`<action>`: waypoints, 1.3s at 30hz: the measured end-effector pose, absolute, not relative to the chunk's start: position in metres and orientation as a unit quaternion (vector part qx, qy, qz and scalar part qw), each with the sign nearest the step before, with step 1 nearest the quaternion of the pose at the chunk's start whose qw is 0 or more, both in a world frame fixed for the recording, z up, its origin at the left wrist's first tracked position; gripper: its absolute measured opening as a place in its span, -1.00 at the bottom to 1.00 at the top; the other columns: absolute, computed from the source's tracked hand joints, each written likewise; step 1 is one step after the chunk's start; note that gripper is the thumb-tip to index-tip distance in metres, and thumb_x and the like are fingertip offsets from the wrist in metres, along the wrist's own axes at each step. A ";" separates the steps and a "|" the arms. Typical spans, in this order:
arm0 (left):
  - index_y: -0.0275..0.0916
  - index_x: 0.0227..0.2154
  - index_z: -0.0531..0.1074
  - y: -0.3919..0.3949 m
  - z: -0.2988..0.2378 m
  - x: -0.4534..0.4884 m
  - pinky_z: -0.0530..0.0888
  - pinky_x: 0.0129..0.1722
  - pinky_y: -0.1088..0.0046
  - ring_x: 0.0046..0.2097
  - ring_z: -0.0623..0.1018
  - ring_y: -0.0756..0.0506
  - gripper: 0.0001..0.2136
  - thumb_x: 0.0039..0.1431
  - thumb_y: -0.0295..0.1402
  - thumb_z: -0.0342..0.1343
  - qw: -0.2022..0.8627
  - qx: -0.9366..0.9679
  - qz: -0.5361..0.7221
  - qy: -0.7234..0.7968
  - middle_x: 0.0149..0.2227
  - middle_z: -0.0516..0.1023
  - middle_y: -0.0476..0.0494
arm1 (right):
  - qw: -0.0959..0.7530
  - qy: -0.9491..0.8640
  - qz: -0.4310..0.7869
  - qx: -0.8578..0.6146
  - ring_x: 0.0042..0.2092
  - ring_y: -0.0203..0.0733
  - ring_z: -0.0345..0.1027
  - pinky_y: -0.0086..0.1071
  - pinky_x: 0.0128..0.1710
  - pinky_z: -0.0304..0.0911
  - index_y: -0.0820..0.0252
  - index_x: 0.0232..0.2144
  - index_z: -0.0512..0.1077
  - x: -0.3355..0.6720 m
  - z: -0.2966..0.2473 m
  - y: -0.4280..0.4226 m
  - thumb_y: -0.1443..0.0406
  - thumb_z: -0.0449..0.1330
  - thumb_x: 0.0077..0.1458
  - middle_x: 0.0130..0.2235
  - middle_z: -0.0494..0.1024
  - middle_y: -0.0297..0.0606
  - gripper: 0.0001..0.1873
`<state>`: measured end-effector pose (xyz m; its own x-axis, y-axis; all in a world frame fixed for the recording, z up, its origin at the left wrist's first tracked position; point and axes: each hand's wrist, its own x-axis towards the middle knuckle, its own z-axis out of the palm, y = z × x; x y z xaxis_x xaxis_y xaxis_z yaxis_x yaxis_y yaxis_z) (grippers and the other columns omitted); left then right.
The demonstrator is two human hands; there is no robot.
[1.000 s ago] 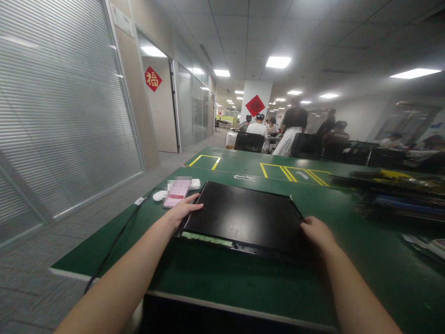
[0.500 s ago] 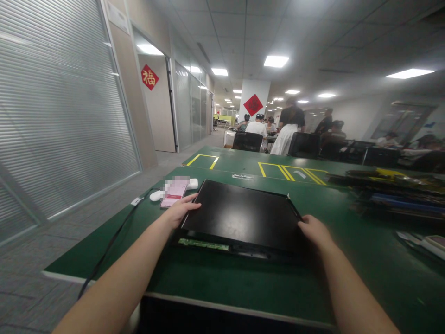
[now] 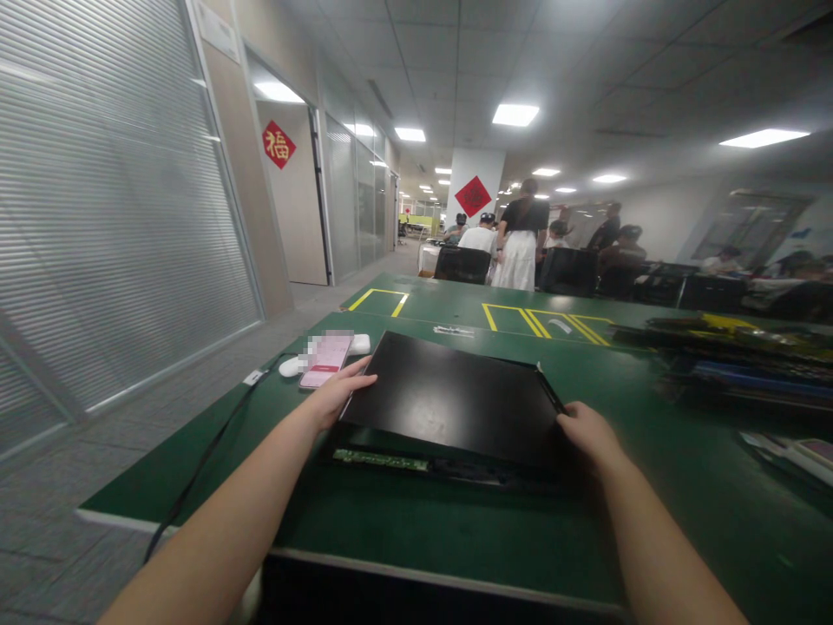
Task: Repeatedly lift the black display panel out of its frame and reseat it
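Observation:
A black LCD screen panel [image 3: 449, 395] lies at a slight slant over a black frame [image 3: 468, 470] on the green table. Along the frame's near side a strip of green circuit board [image 3: 381, 459] is exposed. My left hand [image 3: 337, 397] is closed on the panel's left edge, thumb on top and fingers around the side. At the right edge, my right hand [image 3: 589, 431] pinches with the thumb uppermost; its other fingers are hidden, so whether it also grips the frame I cannot tell.
A pink-screened phone [image 3: 325, 360] and white rounded objects [image 3: 291, 367] lie left, near a black cable [image 3: 221, 434]. Dark stacked parts [image 3: 735, 356] occupy the right side. Yellow tape [image 3: 534, 323] marks the green table [image 3: 664, 503]. Several people are beyond it.
The panel's far left corner and near edge have risen slightly, with both hands keeping their hold. In the background, a standing person in a white skirt has moved left and straightened.

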<state>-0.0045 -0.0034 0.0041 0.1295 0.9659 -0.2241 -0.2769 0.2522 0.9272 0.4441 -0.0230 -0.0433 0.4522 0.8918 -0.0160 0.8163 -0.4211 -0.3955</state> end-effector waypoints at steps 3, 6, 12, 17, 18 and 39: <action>-0.13 0.26 0.25 -0.003 0.003 -0.005 0.59 -0.30 0.37 -0.29 0.67 -0.16 -0.30 0.01 -0.53 0.25 0.649 0.386 0.477 0.451 -0.13 0.67 -0.21 | 0.170 -0.506 0.120 -0.837 -0.06 0.02 0.46 -0.29 -0.17 0.31 0.31 -0.01 0.44 0.443 -0.041 -0.025 0.22 0.07 0.07 -0.07 0.56 -0.01 -0.54; -0.15 0.25 0.27 -0.002 0.001 -0.006 0.59 -0.29 0.38 -0.25 0.67 -0.17 -0.31 0.01 -0.54 0.23 0.648 0.392 0.478 0.444 -0.13 0.66 -0.21 | 0.174 -0.506 0.119 -0.837 -0.05 0.02 0.46 -0.31 -0.18 0.30 0.29 -0.03 0.44 0.442 -0.040 -0.026 0.22 0.08 0.07 -0.08 0.57 -0.03 -0.56; -0.14 0.25 0.28 -0.001 -0.001 -0.007 0.58 -0.29 0.38 -0.24 0.67 -0.18 -0.32 0.00 -0.54 0.24 0.643 0.399 0.478 0.446 -0.11 0.66 -0.21 | 0.168 -0.508 0.120 -0.836 -0.04 0.01 0.46 -0.33 -0.19 0.30 0.29 -0.02 0.43 0.442 -0.041 -0.025 0.21 0.06 0.08 -0.07 0.56 -0.03 -0.55; -0.15 0.23 0.31 0.000 -0.002 -0.007 0.58 -0.27 0.40 -0.23 0.67 -0.17 -0.32 -0.02 -0.53 0.26 0.640 0.408 0.483 0.436 -0.10 0.65 -0.21 | 0.175 -0.506 0.119 -0.836 -0.05 0.02 0.46 -0.32 -0.21 0.30 0.28 -0.03 0.45 0.440 -0.039 -0.026 0.23 0.07 0.08 -0.08 0.57 -0.02 -0.57; -0.16 0.22 0.32 0.000 -0.002 -0.007 0.58 -0.28 0.40 -0.23 0.67 -0.17 -0.33 -0.02 -0.53 0.26 0.641 0.408 0.483 0.436 -0.09 0.65 -0.21 | 0.174 -0.505 0.120 -0.837 -0.06 0.02 0.46 -0.31 -0.21 0.30 0.29 -0.03 0.45 0.440 -0.038 -0.027 0.23 0.08 0.07 -0.08 0.57 -0.02 -0.57; -0.18 0.17 0.37 -0.001 0.000 -0.006 0.58 -0.26 0.42 -0.20 0.67 -0.18 -0.38 -0.02 -0.55 0.24 0.636 0.403 0.493 0.436 -0.10 0.66 -0.21 | 0.169 -0.507 0.113 -0.838 -0.08 0.00 0.47 -0.31 -0.20 0.30 0.25 -0.04 0.47 0.441 -0.041 -0.025 0.22 0.07 0.07 -0.10 0.57 -0.05 -0.57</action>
